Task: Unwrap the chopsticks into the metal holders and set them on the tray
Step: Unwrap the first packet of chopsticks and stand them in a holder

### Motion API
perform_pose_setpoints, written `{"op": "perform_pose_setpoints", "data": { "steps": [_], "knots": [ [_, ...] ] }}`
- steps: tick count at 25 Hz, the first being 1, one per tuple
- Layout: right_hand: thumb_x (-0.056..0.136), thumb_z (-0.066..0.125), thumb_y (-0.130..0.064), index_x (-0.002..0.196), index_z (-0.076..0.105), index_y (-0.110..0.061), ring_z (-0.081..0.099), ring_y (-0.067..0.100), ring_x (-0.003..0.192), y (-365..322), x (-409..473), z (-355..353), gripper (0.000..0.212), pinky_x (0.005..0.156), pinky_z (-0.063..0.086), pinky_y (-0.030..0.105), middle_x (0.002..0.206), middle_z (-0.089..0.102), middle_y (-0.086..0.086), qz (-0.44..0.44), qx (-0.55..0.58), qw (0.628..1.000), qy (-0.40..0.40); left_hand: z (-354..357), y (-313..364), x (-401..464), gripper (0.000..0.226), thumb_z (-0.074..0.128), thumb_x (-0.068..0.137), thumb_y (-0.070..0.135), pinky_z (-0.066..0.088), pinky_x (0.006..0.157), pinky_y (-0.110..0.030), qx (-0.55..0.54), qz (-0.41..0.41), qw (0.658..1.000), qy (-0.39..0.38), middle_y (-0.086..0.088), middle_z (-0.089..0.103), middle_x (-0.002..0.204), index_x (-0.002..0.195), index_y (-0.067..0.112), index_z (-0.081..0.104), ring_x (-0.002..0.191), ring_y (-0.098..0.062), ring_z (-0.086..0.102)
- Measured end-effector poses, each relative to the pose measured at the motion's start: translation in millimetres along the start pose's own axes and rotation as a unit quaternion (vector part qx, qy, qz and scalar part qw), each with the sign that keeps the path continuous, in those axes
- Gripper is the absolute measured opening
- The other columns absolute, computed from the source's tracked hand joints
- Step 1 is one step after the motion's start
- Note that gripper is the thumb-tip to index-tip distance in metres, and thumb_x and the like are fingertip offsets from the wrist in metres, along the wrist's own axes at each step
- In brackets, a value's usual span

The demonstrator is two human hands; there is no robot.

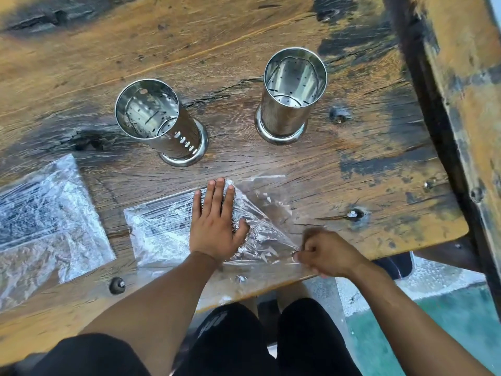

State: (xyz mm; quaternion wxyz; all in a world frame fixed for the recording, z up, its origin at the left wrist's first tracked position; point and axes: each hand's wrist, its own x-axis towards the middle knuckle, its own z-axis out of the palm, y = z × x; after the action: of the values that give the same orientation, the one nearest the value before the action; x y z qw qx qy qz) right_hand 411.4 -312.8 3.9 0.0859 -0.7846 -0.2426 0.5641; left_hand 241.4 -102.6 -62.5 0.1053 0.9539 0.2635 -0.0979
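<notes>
So this is pretty much the start of the job. The left hand [214, 226] lies flat, fingers straight, pressing down on a flat bundle of chopsticks sealed in clear crinkly plastic wrap [162, 226]. Just to its right, the right hand [325, 253] is curled tight, pinching a stretched-out corner of that wrap, which looks like it's being pulled open. The hand is a bit blurred, so I can't say how far the film has torn.

A second wrapped bundle in clear plastic [46, 226] sits well off to the left of the left hand, untouched as far as I can see.

Beyond the fingertips stand two shiny perforated metal cylinder holders, the left one [160, 128] and the right one [290, 96], both empty, upright on the worn wooden table [352, 172].

No tray in view at all. So I'd say unwrapping, filling and traying are basically all left.
</notes>
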Motion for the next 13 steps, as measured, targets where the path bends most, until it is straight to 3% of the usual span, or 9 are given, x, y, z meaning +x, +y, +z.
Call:
{"op": "perform_pose_setpoints", "data": {
  "steps": [2, 5, 7, 9, 11, 13],
  "knots": [
    [0.089, 0.078, -0.035, 0.066, 0.066, -0.004, 0.056, 0.006, 0.042, 13, -7, -8, 0.041, 0.052, 0.047, 0.025, 0.054, 0.065, 0.001, -0.002, 0.036, 0.999, 0.024, 1, 0, -1, 0.081, 0.038, 0.095, 0.053, 0.006, 0.127, -0.056, -0.011, 0.0, 1.0, -0.001, -0.012, 0.01, 0.172, 0.162, 0.012, 0.021, 0.16, -0.028, 0.003],
    [0.092, 0.076, -0.033, 0.068, 0.066, -0.011, 0.065, 0.013, 0.051, 28, -9, -17, 0.034, 0.052, 0.047, 0.025, 0.058, 0.07, 0.002, 0.01, 0.001, 0.999, 0.04, 1, 0, 0, 0.081, 0.037, 0.096, 0.054, 0.005, 0.127, -0.055, -0.011, -0.006, 1.0, -0.01, -0.011, 0.007, 0.172, 0.163, 0.013, 0.017, 0.16, -0.027, 0.0],
    [0.094, 0.069, -0.037, 0.068, 0.064, -0.014, 0.065, 0.02, 0.057, 30, -9, -22, 0.036, 0.053, 0.043, 0.027, 0.057, 0.067, 0.002, 0.018, -0.023, 0.993, 0.116, 2, 0, 0, 0.081, 0.036, 0.096, 0.055, 0.005, 0.128, -0.055, -0.009, -0.005, 1.0, -0.012, -0.011, 0.006, 0.172, 0.163, 0.014, 0.016, 0.16, -0.027, 0.0],
    [0.097, 0.064, -0.036, 0.068, 0.059, -0.021, 0.059, 0.006, 0.056, 22, -11, -23, 0.033, 0.052, 0.038, 0.018, 0.056, 0.061, -0.006, 0.004, -0.007, 0.974, 0.228, 2, 0, 0, 0.081, 0.034, 0.096, 0.056, 0.004, 0.128, -0.055, -0.01, -0.004, 1.0, -0.014, -0.01, 0.005, 0.172, 0.163, 0.014, 0.015, 0.16, -0.026, -0.001],
    [0.1, 0.061, -0.028, 0.079, 0.063, -0.029, 0.063, -0.002, 0.06, 1, -9, -17, 0.021, 0.056, 0.042, 0.009, 0.062, 0.064, -0.013, -0.045, 0.074, 0.955, 0.285, 2, -1, 1, 0.081, 0.031, 0.097, 0.057, 0.003, 0.128, -0.054, -0.014, -0.002, 1.0, -0.016, -0.01, 0.005, 0.172, 0.164, 0.014, 0.015, 0.16, -0.026, -0.002],
    [0.102, 0.058, -0.02, 0.101, 0.071, -0.024, 0.07, 0.002, 0.068, -22, 0, -3, 0.014, 0.067, 0.056, 0.015, 0.077, 0.072, -0.012, -0.083, 0.152, 0.95, 0.26, 1, -3, 0, 0.08, 0.028, 0.099, 0.059, 0.004, 0.127, -0.054, -0.024, 0.004, 1.0, -0.005, -0.009, 0.007, 0.172, 0.163, 0.014, 0.016, 0.16, -0.025, -0.001]
  ]
}}
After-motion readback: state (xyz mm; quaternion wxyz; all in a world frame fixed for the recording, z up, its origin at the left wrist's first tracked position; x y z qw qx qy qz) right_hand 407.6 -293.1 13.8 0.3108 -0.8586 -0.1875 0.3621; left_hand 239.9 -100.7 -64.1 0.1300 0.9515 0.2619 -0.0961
